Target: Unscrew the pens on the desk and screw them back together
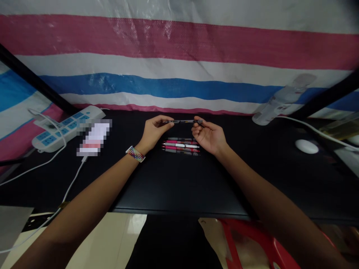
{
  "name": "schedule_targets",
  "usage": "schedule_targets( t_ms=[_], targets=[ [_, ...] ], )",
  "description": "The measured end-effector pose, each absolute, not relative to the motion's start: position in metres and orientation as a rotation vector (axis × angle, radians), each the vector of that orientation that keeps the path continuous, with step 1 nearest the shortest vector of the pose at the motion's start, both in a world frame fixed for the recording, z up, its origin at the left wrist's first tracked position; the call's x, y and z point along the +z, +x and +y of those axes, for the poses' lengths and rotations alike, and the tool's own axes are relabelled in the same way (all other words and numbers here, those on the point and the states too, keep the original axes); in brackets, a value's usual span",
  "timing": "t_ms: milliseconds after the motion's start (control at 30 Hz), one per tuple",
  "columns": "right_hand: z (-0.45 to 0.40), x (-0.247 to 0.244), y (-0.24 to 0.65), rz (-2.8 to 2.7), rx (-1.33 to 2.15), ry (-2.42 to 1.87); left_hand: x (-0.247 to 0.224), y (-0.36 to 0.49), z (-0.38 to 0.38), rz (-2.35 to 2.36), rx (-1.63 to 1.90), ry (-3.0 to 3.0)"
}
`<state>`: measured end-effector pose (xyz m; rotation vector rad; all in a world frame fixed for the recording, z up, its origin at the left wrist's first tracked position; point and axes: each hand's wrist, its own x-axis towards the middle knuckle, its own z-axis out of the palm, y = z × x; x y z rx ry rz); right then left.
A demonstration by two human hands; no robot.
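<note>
A dark pen (183,121) lies level between my two hands, a little behind a row of pens. My left hand (155,130), with a woven multicoloured band (135,153) at its wrist, pinches the pen's left end between thumb and fingers. At the right end, my right hand (209,135) grips the pen with thumb and forefinger, its other fingers curled and the palm partly turned up. Just in front, several pens (181,146) lie side by side, some with pink, red, white and grey parts. The fingertips cover both ends of the held pen.
A white power strip (68,129) with blue sockets stands at the left, beside a blurred-out phone (95,136) on a white cable. A clear bottle (263,116) and a white mouse (306,146) are at the right of the black table (179,183). Striped sheeting (179,41) hangs behind.
</note>
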<state>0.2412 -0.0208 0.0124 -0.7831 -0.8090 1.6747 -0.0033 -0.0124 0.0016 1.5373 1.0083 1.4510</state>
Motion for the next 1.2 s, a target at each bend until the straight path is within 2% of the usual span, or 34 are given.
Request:
schedule_targets(
  t_ms=[567, 933, 1200],
  targets=[
    [-0.0213, 0.0091, 0.2406, -0.809, 1.653, -0.709, 0.0012, -0.0019, -0.0129, 1.008, 1.452, 1.52],
    [-0.0242, 0.0175, 0.2382, -0.448, 1.833, -0.605, 0.0033, -0.0007, -0.0137, 1.013, 1.452, 1.509],
    [-0.0206, 0.0106, 0.239, -0.619, 1.751, -0.633, 0.0034, -0.0009, -0.0134, 1.02, 1.442, 1.513]
  ],
)
